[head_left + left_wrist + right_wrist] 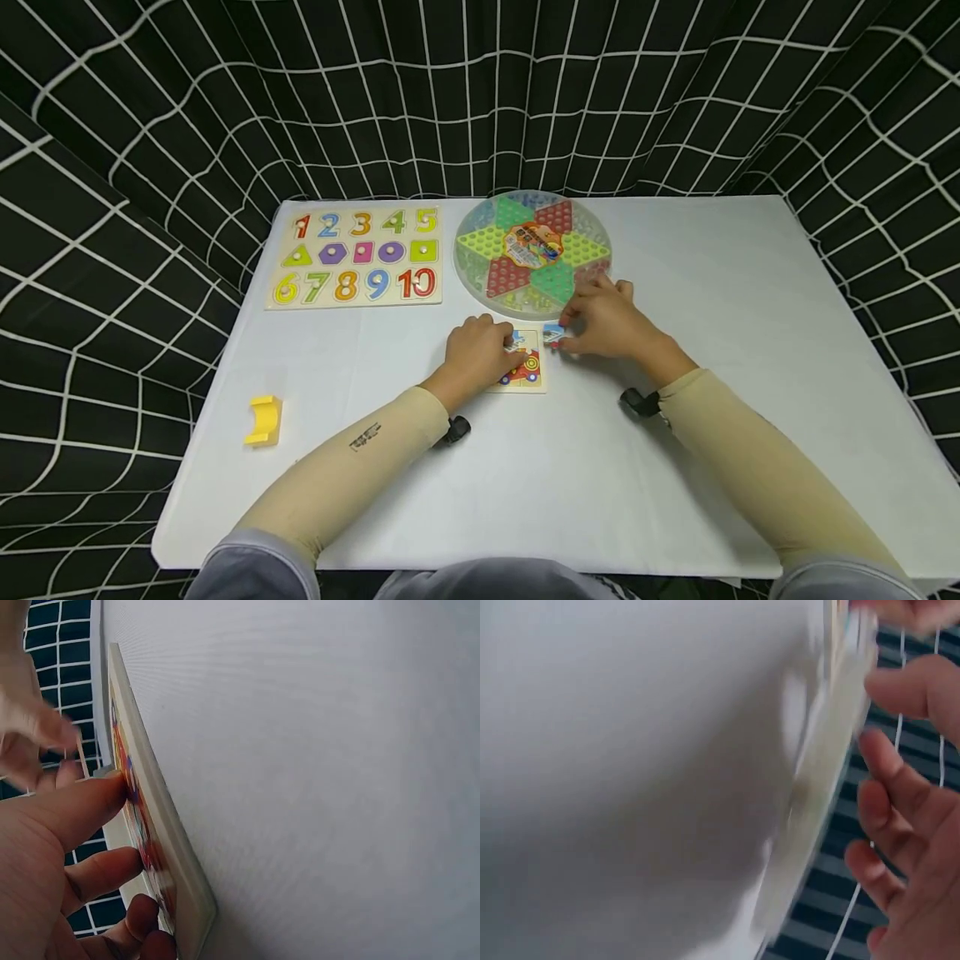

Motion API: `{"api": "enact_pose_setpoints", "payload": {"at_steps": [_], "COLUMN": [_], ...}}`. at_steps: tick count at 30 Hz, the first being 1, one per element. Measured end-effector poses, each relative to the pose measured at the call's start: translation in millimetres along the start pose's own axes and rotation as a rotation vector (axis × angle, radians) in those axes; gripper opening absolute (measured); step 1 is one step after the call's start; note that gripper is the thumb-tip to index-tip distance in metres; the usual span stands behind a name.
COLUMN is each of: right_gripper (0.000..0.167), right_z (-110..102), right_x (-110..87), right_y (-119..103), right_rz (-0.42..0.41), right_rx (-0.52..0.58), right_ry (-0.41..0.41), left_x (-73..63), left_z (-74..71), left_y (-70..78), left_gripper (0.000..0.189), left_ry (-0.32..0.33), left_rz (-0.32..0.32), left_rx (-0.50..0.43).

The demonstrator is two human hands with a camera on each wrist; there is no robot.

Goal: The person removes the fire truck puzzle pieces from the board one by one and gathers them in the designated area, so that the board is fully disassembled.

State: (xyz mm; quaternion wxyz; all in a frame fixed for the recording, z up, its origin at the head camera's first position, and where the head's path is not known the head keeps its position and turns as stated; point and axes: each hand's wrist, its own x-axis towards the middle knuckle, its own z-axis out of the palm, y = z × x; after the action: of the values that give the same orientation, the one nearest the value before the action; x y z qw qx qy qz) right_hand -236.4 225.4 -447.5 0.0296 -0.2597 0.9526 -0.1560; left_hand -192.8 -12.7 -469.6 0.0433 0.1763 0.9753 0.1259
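Observation:
A small wooden jigsaw board [531, 340] with a red vehicle picture lies on the white table. On its left part rests my left hand [477, 354], thumb and bent fingertips touching the picture face in the left wrist view, where the board [154, 776] appears edge-on. Just right of the board, my right hand [606, 323] pinches a small blue, white and red jigsaw piece [552, 335] between thumb and forefinger. The piece looks slightly raised, beside the board's upper right corner. In the right wrist view, blur hides its detail; the other fingers [874, 802] are loosely bent.
Directly behind the hands sits a round Chinese checkers board [555, 283] with coloured triangles. A wooden number-and-shape peg puzzle [352, 292] lies at the back left. At the left stands a yellow arch-shaped block [264, 421]. Dark gridded cloth [465, 100] surrounds the table [750, 333].

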Motion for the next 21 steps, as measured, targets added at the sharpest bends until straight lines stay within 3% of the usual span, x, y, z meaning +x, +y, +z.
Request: {"api": "enact_pose_setpoints", "payload": {"at_steps": [6,11,17,21], "right_gripper": [0.026,0.022,0.022,0.025], "right_z": [-27.7,-33.7,-31.2,-34.4], "right_x": [-36.3,-58.2,-63.4,-62.2], "right_y": [64.2,102.1,116.8,116.0], "right_rz": [0.109,0.212,0.217,0.22], "right_rx": [0.038,0.088,0.122,0.111], "right_ry": [-0.039,-0.066,-0.081,-0.108], "left_x": [-2.5,-7.1,-12.1,-16.6], "left_z": [0.9,-0.9,1.7,2.6], "left_y": [-2.8,-5.2,-9.2,-10.3], "left_gripper": [0.033,0.031,0.039,0.044], "left_ry": [0.02,0.025,0.047,0.064], "left_rz": [0.011,0.035,0.015,-0.013], "left_rx": [-0.068,-0.111,-0.197,-0.188]}}
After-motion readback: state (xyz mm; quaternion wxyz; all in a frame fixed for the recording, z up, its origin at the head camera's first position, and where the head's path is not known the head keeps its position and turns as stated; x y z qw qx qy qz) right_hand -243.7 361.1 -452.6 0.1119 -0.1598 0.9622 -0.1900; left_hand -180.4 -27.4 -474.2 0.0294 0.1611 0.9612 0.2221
